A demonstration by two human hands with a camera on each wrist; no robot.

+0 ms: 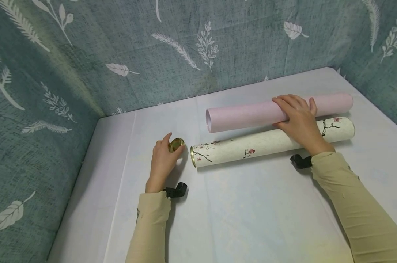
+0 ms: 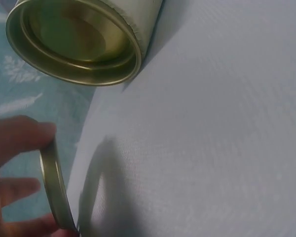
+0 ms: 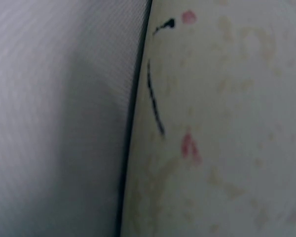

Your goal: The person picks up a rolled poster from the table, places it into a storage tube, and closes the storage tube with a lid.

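Observation:
A cream tube [image 1: 271,142] painted with plum blossom lies across the white tabletop [image 1: 251,212], its gold-rimmed end [image 2: 74,42] facing left. Behind it lies a pink tube [image 1: 248,115]. My left hand [image 1: 163,160] pinches a round gold lid [image 1: 176,145] just left of the cream tube's end; the lid's thin edge [image 2: 54,190] shows between my fingers [image 2: 17,136] in the left wrist view. My right hand [image 1: 297,117] lies over both tubes, fingers curved across the pink one. The right wrist view shows only the cream tube's surface [image 3: 222,128], very close.
Teal cloth walls [image 1: 53,91] with white leaf prints close in the table at the back, left and right. The table's left edge [image 1: 83,182] runs near my left arm. White cloth stretches toward the front.

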